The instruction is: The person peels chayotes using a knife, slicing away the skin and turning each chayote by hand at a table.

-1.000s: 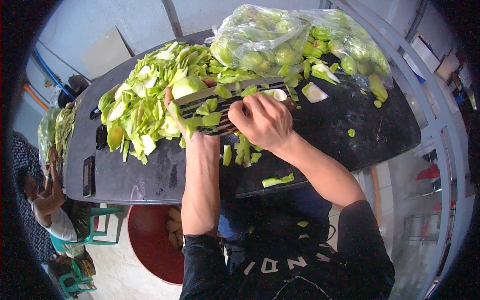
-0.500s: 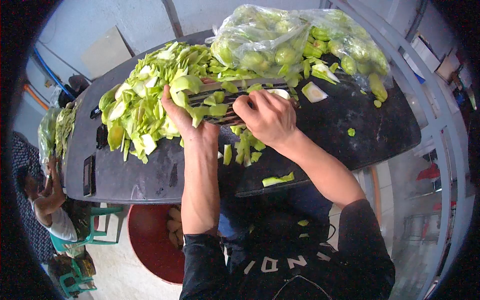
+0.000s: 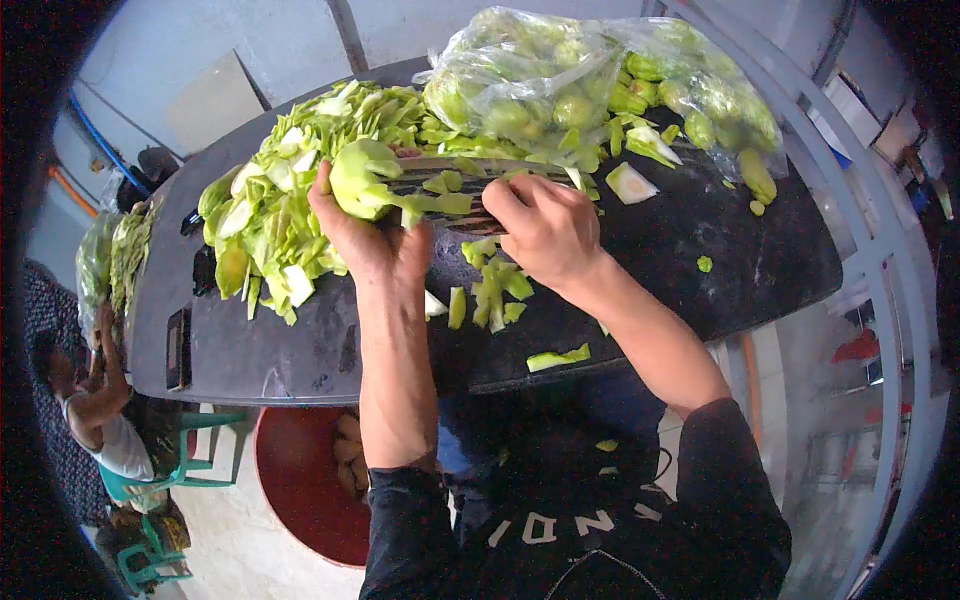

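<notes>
My left hand (image 3: pixel 372 235) is wrapped round a pale green vegetable (image 3: pixel 362 180), whose side is cut into strips. My right hand (image 3: pixel 548 225) is closed round something striped and flat, a slatted tool or blade (image 3: pixel 470 212), which reaches across to the vegetable; its exact form is blurred. Green pieces lie on it. A large heap of green slices (image 3: pixel 285 200) sits beside and beyond my left hand. Below my hands, small cut strips (image 3: pixel 492 295) lie on the black table (image 3: pixel 640 290).
Clear plastic bags of whole green vegetables (image 3: pixel 530 90) stand at the back. A cut piece (image 3: pixel 632 184) lies right of my hand. A dark phone-like object (image 3: pixel 179 348) rests at the left edge. Below are a red tub (image 3: pixel 290 480) and, far left, a seated person (image 3: pixel 105 425).
My left hand has moved slightly left and up, turning the vegetable so its round side shows more. My right hand and the striped tool have shifted slightly.
</notes>
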Motion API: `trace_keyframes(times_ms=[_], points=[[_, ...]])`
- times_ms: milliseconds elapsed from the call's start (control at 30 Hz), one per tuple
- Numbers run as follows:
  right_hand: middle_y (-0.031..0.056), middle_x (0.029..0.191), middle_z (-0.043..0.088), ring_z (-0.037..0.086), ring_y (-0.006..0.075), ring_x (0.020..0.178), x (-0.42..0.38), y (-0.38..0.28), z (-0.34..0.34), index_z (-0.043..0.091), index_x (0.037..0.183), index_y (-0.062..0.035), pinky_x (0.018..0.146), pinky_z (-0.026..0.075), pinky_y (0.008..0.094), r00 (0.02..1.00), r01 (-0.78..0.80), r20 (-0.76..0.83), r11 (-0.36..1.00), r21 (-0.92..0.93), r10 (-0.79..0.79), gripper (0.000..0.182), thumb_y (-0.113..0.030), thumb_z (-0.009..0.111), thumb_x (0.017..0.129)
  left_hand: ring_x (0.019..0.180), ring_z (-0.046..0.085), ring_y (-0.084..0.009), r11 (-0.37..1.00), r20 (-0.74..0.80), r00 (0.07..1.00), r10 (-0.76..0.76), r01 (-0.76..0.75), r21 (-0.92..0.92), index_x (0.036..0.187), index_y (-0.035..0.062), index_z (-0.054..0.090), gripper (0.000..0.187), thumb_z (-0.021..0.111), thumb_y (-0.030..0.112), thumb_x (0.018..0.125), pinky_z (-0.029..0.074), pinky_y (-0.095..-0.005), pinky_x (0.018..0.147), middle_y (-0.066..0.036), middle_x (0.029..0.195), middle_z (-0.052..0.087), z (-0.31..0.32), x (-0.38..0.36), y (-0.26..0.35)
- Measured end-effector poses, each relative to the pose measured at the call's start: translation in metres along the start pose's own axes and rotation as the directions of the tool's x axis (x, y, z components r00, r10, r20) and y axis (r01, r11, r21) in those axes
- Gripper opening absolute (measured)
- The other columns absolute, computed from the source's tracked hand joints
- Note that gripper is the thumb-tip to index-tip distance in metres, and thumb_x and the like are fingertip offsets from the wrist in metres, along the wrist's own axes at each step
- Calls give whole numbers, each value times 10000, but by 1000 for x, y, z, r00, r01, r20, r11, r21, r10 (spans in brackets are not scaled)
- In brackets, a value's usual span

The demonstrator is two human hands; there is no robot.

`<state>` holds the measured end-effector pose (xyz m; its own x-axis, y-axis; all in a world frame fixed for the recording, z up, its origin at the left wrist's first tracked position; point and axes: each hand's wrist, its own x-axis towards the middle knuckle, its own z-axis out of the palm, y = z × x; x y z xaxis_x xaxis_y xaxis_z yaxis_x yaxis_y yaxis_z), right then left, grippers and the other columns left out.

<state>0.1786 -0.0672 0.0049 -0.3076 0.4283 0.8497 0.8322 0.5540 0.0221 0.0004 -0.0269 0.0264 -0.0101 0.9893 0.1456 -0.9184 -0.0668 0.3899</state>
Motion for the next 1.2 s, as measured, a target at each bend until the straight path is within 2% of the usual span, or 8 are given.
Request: trace_keyframes(times_ms=[167, 300, 367, 533, 633, 967, 1067, 1200], points=[[55, 665, 551, 636, 248, 576, 5, -3, -10, 543, 849, -119, 466, 504, 382, 1000, 28, -11, 999, 25, -27, 123, -94, 621, 757, 962, 635, -309, 995, -19, 999, 28, -26, 94, 1117, 13, 595, 504, 467, 463, 929, 508, -444, 889, -166, 1013, 667, 8, -4, 2], [52, 664, 548, 636, 247, 576, 4, -4, -9, 540, 846, -118, 472, 509, 381, 999, 41, -13, 999, 31, -41, 134, -92, 628, 748, 970, 637, -302, 994, 145, 987, -72, 59, 92, 1135, 39, 604, 497, 483, 471, 921, 500, -449, 898, -157, 1024, 673, 5, -7, -1], [49, 663, 541, 634, 248, 573, 2, 4, -6, 542, 851, -118, 470, 509, 380, 1000, 13, -3, 1000, 1, -13, 137, -92, 626, 746, 967, 641, -292, 996, -38, 999, 18, -15, 89, 1135, 37, 604, 490, 490, 463, 920, 507, -445, 891, -148, 1042, 674, 12, -8, -4], [54, 646, 536, 636, 257, 572, 3, -2, -13, 535, 828, -133, 472, 514, 390, 1000, 9, -22, 998, 66, -7, 196, -39, 641, 693, 983, 639, -275, 997, 152, 988, -30, 18, 81, 1153, 55, 608, 467, 501, 447, 921, 505, -445, 899, -116, 1070, 673, 11, -13, -2], [52, 656, 553, 645, 262, 587, 5, 2, -10, 541, 833, -130, 478, 515, 390, 999, -7, -48, 992, 125, 13, 212, -29, 645, 678, 920, 637, -259, 994, 52, 999, -12, 7, 108, 1102, 12, 614, 504, 533, 463, 892, 506, -387, 870, -133, 985, 665, 15, -11, -1], [65, 723, 618, 660, 284, 624, 4, 9, -10, 553, 837, -119, 508, 532, 409, 997, -62, -30, 991, 115, 66, 185, -12, 624, 705, 1022, 603, -249, 989, -31, 999, 35, -30, 146, 1193, 8, 560, 536, 556, 442, 877, 487, -402, 919, -135, 1105, 626, 22, -16, -2], [74, 740, 631, 665, 287, 637, 7, 0, -16, 560, 848, -106, 515, 535, 412, 997, -62, -25, 985, 160, 67, 186, -3, 619, 705, 1046, 615, -256, 986, 145, 988, -55, 31, 164, 1223, 52, 578, 495, 566, 411, 883, 492, -432, 923, -110, 1152, 646, 16, -16, 2], [85, 752, 642, 665, 307, 649, 5, 9, -6, 571, 876, -101, 529, 532, 415, 991, -90, -76, 972, 215, 108, 197, -8, 623, 711, 1055, 611, -251, 985, 124, 990, -66, 45, 164, 1233, 50, 574, 525, 561, 430, 870, 502, -441, 907, -112, 1157, 642, 18, -19, -1]])
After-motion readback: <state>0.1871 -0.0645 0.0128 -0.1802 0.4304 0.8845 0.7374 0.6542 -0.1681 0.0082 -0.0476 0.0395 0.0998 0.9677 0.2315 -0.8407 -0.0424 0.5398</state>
